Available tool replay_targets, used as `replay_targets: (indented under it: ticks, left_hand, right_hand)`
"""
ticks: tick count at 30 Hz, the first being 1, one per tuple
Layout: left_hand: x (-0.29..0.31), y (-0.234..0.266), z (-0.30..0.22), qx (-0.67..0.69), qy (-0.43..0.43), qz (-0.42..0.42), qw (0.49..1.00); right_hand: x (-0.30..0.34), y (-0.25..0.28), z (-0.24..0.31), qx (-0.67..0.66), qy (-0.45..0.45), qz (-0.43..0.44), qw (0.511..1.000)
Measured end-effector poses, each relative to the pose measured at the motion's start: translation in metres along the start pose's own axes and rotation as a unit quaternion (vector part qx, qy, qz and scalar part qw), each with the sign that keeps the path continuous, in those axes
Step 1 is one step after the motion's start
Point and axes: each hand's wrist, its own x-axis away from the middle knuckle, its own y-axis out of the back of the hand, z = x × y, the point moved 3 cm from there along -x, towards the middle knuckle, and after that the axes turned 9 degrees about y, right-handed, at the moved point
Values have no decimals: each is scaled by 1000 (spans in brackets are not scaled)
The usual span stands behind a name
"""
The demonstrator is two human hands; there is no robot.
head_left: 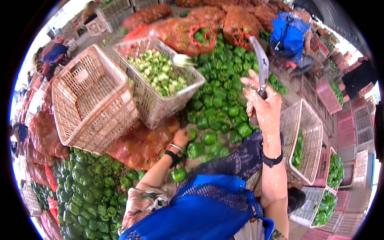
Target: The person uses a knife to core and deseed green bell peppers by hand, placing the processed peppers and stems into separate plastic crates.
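Note:
My right hand [265, 108] is raised over the pepper pile and wet with droplets and bits. It holds the dark handle of a curved knife [262, 64], blade pointing up, with some fingers spread away from the handle. Low at the pile's near edge, my left hand [182, 138] has its fingers curled against a green bell pepper [193, 135]; its fingertips are partly hidden. A plastic crate [160, 108] ahead contains pale green pepper cores [156, 72]. Above that crate's far right side is a blurred pale piece [183, 60], probably another core.
An empty-looking crate [98, 128] tilts at the left, beside a red mesh sack [140, 146]. Green peppers [86, 192] heap at lower left. Full mesh sacks [172, 34] line the far side. Another crate [302, 132] stands close on my right; a person with a blue apron [289, 34] is beyond.

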Motion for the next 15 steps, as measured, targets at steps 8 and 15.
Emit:
replay_targets:
  ticks: [8, 15]
  left_hand:
    - [60, -3, 19, -74, -63, -18, 995]
    - [67, -66, -21, -467, -293, 88, 830]
  right_hand:
    - [66, 106, -17, 88, -16, -321, 943]
    - [139, 195, 9, 164, 46, -466, 868]
